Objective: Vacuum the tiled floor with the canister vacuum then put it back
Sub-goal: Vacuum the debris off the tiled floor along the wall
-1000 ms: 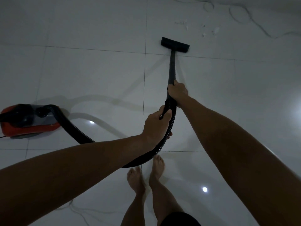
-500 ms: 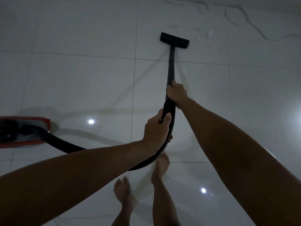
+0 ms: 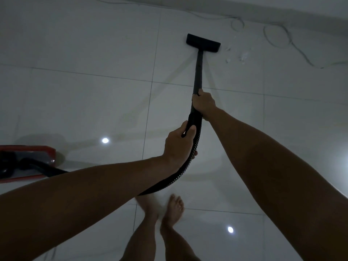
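A black vacuum wand (image 3: 199, 72) runs away from me to a flat black floor nozzle (image 3: 203, 43) resting on the white tiled floor (image 3: 75, 102). My right hand (image 3: 203, 103) grips the wand's lower end. My left hand (image 3: 178, 144) grips the handle where the ribbed black hose (image 3: 175, 178) begins. The hose curves down under my left forearm and back left to the red canister (image 3: 28, 161), which is cut off by the left edge. White crumbs (image 3: 243, 57) lie just right of the nozzle.
A thin white cord (image 3: 278, 37) loops over the floor at the far right, near the wall's base (image 3: 282, 17). My bare feet (image 3: 174, 210) stand on the tiles below the hose. Ceiling lights reflect as bright spots on the floor.
I have stepped forward and the nozzle has slid further away, towards the crumbs. The canister has shifted to the left edge of view. Both hands keep their grips.
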